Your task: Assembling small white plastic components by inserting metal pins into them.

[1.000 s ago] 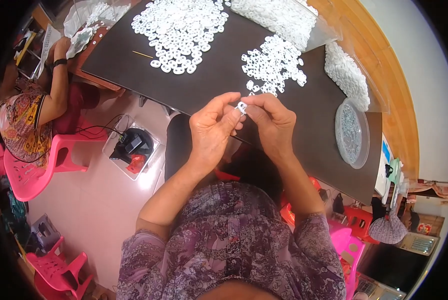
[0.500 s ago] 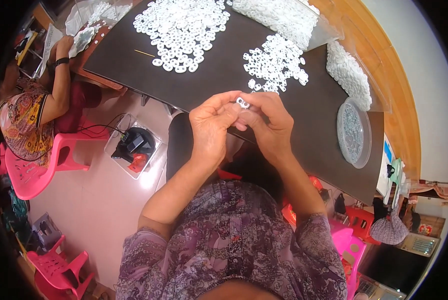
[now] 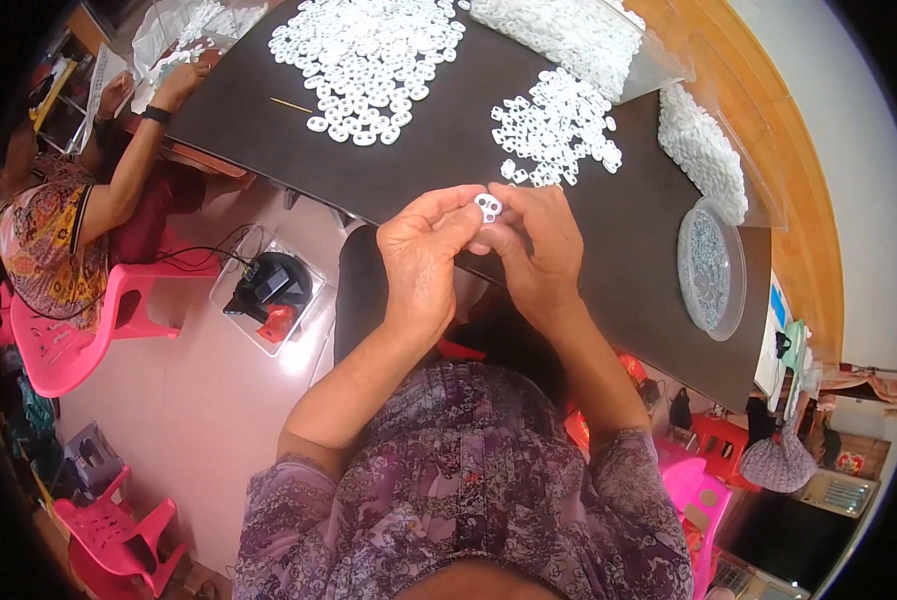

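Observation:
Above the near edge of the dark table (image 3: 428, 150), a small white two-holed plastic piece (image 3: 488, 207), much like a cord lock, is held between both my hands. My left hand (image 3: 420, 255) pinches it from the left with thumb and fingertips. From the other side, the thumb and fingers of my right hand (image 3: 543, 240) close on it too. Its holes face up toward me, while its lower part is partly covered by my fingers. Beyond my hands lie a large pile of oval two-holed white pieces (image 3: 368, 70) and a pile of smaller white pieces (image 3: 556, 125).
A clear container of white pieces (image 3: 568, 42) stands at the back, another white heap (image 3: 703, 155) at right. A round clear dish (image 3: 738, 280) holds small greyish parts. A thin yellowish stick (image 3: 291, 104) lies left. A co-worker (image 3: 58, 240) sits at far left on a pink chair (image 3: 68, 340).
The white piece has turned slightly, so its two holes show more fully. My hands stay nearly in place. The co-worker's arm has reached right toward white pieces on their table.

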{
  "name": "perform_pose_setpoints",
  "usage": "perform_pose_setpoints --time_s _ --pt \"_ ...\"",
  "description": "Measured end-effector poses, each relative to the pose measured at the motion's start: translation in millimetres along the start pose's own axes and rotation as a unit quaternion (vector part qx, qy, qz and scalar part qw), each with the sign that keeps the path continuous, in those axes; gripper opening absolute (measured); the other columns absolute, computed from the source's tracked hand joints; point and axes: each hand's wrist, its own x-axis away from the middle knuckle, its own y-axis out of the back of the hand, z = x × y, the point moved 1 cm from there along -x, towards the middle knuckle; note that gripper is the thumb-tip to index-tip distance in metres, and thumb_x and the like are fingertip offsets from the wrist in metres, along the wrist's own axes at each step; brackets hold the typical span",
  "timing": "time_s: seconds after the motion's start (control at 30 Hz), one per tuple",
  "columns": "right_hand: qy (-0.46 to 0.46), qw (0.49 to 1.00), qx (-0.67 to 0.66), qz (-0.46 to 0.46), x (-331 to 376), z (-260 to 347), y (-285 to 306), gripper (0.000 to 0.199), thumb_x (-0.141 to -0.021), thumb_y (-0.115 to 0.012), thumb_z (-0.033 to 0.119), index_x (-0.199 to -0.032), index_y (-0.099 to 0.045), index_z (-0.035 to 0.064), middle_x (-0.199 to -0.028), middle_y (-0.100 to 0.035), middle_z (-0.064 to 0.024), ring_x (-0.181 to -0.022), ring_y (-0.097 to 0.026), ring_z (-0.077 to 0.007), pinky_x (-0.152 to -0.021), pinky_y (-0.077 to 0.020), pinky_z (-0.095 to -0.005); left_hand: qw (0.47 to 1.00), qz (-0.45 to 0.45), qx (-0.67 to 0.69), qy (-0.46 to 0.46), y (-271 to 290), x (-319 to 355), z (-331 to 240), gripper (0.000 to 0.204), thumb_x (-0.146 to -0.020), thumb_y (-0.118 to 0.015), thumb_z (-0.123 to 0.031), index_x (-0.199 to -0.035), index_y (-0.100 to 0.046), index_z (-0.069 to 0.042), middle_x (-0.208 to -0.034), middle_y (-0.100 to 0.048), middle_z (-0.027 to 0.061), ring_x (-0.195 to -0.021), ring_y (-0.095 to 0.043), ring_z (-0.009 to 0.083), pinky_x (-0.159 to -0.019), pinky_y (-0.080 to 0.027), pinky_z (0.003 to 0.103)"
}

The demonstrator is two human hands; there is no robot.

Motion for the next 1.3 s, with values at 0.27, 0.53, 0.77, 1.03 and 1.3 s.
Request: perform_pose_setpoints --time_s 0.27,0.53,0.77,1.03,1.3 --pt "0.010 1.000 0.007 -0.008 4.3 0.3 -2.1 0.027 -0.071 -0.069 0.002 -0.096 -0.061 0.0004 -0.079 -0.060 -0.0086 -0.069 -0.053 -0.0244 -0.061 -0.0428 -0.0331 0.996 0.066 -0.056 -0.037 11.9 -2.3 -1.1 0.019 -0.088 -0.061 -0.008 -0.101 -0.063 0.005 -0.087 -0.064 0.0053 -0.066 -0.053 0.0080 -0.061 -0.045 0.020" --pt "-0.022 0.997 -0.059 -0.044 6.7 11.1 -7.0 0.027 -0.073 -0.066 -0.004 -0.099 -0.063 -0.0014 -0.075 -0.056 -0.0055 -0.065 -0.048 -0.0157 -0.057 -0.0388 -0.0256 0.974 0.060 -0.113 -0.188 6.8 5.9 8.1 0.021 -0.092 -0.056 -0.013 -0.104 -0.062 0.003 -0.088 -0.057 -0.0004 -0.070 -0.048 0.0046 -0.063 -0.040 0.017" --pt "0.002 0.996 -0.043 -0.075 7.4 14.6 -16.0 0.023 -0.075 -0.065 -0.003 -0.098 -0.063 -0.0022 -0.075 -0.055 -0.0051 -0.064 -0.047 -0.0158 -0.056 -0.0379 -0.0259 0.960 0.026 -0.146 -0.237 7.9 5.6 12.3 0.016 -0.093 -0.054 -0.010 -0.102 -0.061 0.002 -0.082 -0.054 -0.0016 -0.068 -0.047 0.0039 -0.060 -0.040 0.018" --pt "-0.025 0.996 -0.039 -0.079 11.9 17.3 -19.9 0.020 -0.080 -0.062 0.000 -0.100 -0.062 -0.0021 -0.078 -0.056 -0.0064 -0.067 -0.048 -0.0166 -0.059 -0.0387 -0.0265 0.979 0.056 -0.075 -0.179 11.4 8.2 7.2 0.018 -0.093 -0.054 -0.010 -0.104 -0.061 0.002 -0.083 -0.054 -0.0016 -0.070 -0.047 0.0039 -0.063 -0.040 0.018" --pt "-0.017 0.997 -0.042 -0.068 9.7 21.2 -22.0 0.020 -0.081 -0.059 -0.001 -0.101 -0.060 -0.0034 -0.080 -0.056 -0.0076 -0.068 -0.049 -0.0176 -0.060 -0.0391 -0.0272 0.971 0.050 -0.100 -0.209 11.2 7.4 5.9 0.019 -0.094 -0.052 -0.009 -0.106 -0.060 0.002 -0.084 -0.054 -0.0005 -0.073 -0.048 0.0045 -0.065 -0.042 0.018"
